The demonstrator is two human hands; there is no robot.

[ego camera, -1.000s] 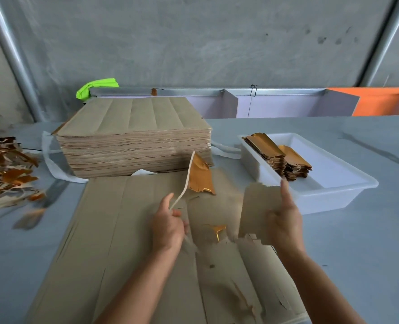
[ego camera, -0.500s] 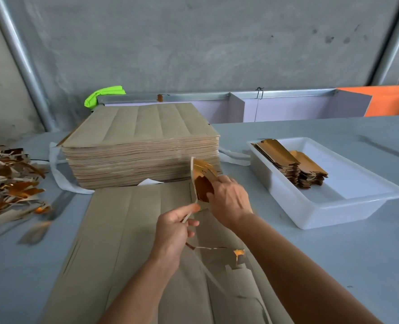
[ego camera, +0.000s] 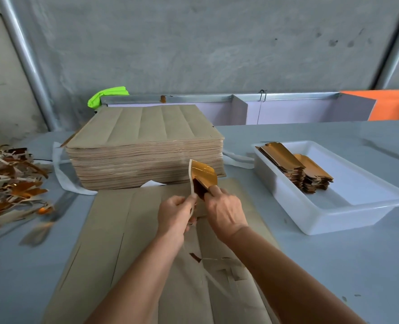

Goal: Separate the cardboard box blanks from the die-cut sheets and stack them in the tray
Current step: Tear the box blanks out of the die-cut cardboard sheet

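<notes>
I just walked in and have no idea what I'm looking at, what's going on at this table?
A person is pulling box blanks out of die-cut cardboard sheets. Both hands meet over the flat sheet in front of them: the left hand pinches a thin strip of waste trim, and the right hand grips a gold-faced blank. A tall stack of sheets waits behind. Finished blanks sit piled in the white tray on the right, and scrap offcuts are heaped on the left.

Shiny gold box blank (ego camera: pixel 204 175) standing up off the flat brown sheet (ego camera: pixel 128 230), tall pile of brown sheets (ego camera: pixel 144 146) behind it, two gold stacks of blanks (ego camera: pixel 294 169) in the white tray (ego camera: pixel 357 206) at right
</notes>
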